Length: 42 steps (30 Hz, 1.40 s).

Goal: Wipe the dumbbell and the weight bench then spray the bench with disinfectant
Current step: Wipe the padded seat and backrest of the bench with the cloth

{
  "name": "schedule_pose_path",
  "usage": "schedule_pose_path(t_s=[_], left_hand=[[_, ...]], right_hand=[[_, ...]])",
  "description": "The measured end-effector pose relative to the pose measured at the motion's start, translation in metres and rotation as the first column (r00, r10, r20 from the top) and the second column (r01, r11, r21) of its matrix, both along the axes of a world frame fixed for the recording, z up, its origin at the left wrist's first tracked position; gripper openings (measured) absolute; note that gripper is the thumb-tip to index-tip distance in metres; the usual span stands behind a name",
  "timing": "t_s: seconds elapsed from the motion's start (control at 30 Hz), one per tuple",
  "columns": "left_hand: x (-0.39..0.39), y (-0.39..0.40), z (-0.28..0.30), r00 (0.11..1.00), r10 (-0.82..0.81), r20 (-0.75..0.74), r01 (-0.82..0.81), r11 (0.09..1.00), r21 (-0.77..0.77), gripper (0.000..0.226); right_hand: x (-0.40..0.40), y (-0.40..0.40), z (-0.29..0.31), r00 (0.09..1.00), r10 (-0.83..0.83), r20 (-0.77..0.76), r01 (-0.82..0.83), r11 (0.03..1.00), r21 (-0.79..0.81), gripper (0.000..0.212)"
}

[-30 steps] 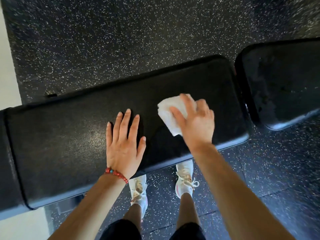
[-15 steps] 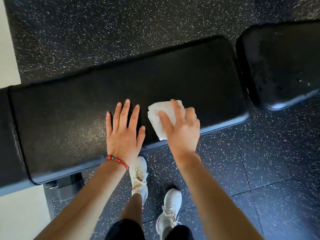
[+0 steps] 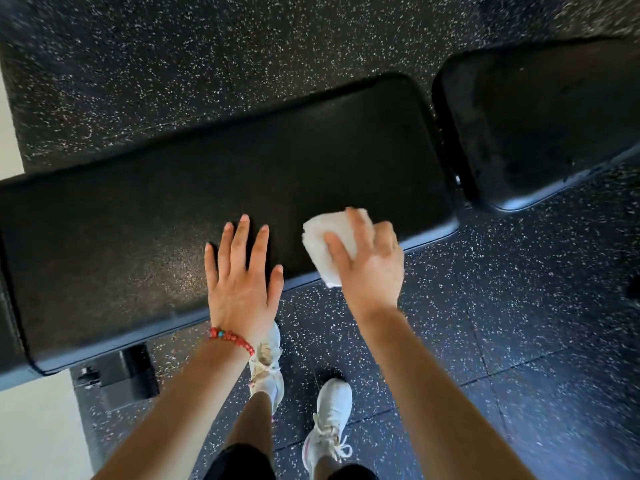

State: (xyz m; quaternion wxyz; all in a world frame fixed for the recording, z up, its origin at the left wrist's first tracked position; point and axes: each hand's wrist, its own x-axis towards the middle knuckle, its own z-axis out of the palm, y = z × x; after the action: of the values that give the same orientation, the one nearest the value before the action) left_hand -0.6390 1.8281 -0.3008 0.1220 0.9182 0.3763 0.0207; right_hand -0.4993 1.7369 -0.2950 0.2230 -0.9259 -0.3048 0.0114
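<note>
White folded cloth [image 3: 330, 245] sits under the right hand [image 3: 369, 268], whose fingers curl over its top and press it onto the near edge of the black weight bench [image 3: 242, 174] pad, the cloth's lower corner hanging just past that edge. Left of it, the left hand [image 3: 240, 278] lies flat on the pad with fingers straight and slightly spread, holding nothing; a red bead bracelet [image 3: 231, 337] circles its wrist. The long pad runs from left to right across the view, and a second, separate black pad [image 3: 540, 123] lies just beyond its right end. Speckled dark rubber floor [image 3: 242, 50] surrounds the bench, and two white sneakers [image 3: 329, 414] stand on it near the bench's near side.
</note>
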Motion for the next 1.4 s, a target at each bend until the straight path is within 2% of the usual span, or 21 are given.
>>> schedule_pose_path(t_s=[0.1, 0.13, 0.2, 0.27, 0.33, 0.53, 0.67, 0.73, 0.8, 0.97, 1.03, 1.2, 1.4], left_hand=[[0.013, 0.002, 0.004, 0.999, -0.042, 0.012, 0.042, 0.999, -0.002, 0.052], [0.019, 0.003, 0.006, 0.998, -0.058, 0.012, 0.058, 0.998, -0.011, 0.052], [0.032, 0.007, 0.009, 0.996, -0.089, 0.014, 0.090, 0.995, -0.033, 0.053], [0.049, 0.010, 0.012, 0.992, -0.123, 0.018, 0.124, 0.991, -0.043, 0.053], [0.067, 0.011, 0.014, 0.989, -0.149, 0.026, 0.150, 0.988, -0.043, 0.054], [0.114, 0.008, 0.004, 0.991, -0.129, 0.026, 0.130, 0.991, -0.036, 0.053], [0.124, 0.003, -0.007, 0.997, -0.071, -0.002, 0.071, 0.997, -0.007, 0.053], [0.125, 0.000, -0.009, 0.999, -0.050, 0.015, 0.050, 0.999, 0.013, 0.052], [0.127, -0.003, -0.010, 0.999, -0.023, 0.035, 0.022, 0.999, 0.036, 0.050], [0.145, -0.012, -0.009, 0.988, 0.131, 0.082, -0.136, 0.988, 0.065, 0.045], [0.157, -0.016, -0.006, 0.978, 0.190, 0.089, -0.195, 0.980, 0.041, 0.046], [0.182, -0.012, 0.005, 0.978, 0.199, 0.060, -0.200, 0.980, 0.013, 0.049], [0.178, -0.002, 0.000, 0.985, 0.167, -0.033, -0.168, 0.986, -0.024, 0.050]], right_hand=[[0.017, -0.007, -0.002, 0.988, 0.122, 0.091, -0.118, 0.992, -0.051, 0.046], [0.027, -0.013, -0.002, 0.992, 0.080, 0.096, -0.076, 0.996, -0.052, 0.046], [0.053, -0.024, 0.002, 0.989, -0.142, 0.050, 0.142, 0.990, -0.012, 0.049], [0.078, -0.034, 0.008, 0.941, -0.333, -0.053, 0.333, 0.943, -0.011, 0.057], [0.092, -0.039, 0.012, 0.914, -0.393, -0.101, 0.389, 0.919, -0.056, 0.062], [0.105, -0.030, 0.007, 0.935, -0.338, -0.102, 0.340, 0.940, -0.001, 0.053], [0.144, 0.005, 0.003, 0.972, -0.220, -0.083, 0.223, 0.974, 0.030, 0.051], [0.171, 0.032, 0.003, 0.986, -0.161, -0.048, 0.161, 0.987, 0.006, 0.050], [0.192, 0.055, 0.002, 0.993, -0.085, -0.086, 0.078, 0.994, -0.078, 0.049], [0.201, 0.058, 0.002, 0.991, -0.024, -0.134, 0.020, 0.999, -0.024, 0.049], [0.187, 0.041, -0.001, 0.996, 0.015, -0.088, -0.016, 1.000, -0.009, 0.050], [0.165, 0.019, 0.002, 0.996, 0.076, -0.044, -0.078, 0.996, -0.051, 0.049], [0.195, 0.081, 0.003, 0.995, 0.073, -0.070, -0.076, 0.996, -0.049, 0.045]])
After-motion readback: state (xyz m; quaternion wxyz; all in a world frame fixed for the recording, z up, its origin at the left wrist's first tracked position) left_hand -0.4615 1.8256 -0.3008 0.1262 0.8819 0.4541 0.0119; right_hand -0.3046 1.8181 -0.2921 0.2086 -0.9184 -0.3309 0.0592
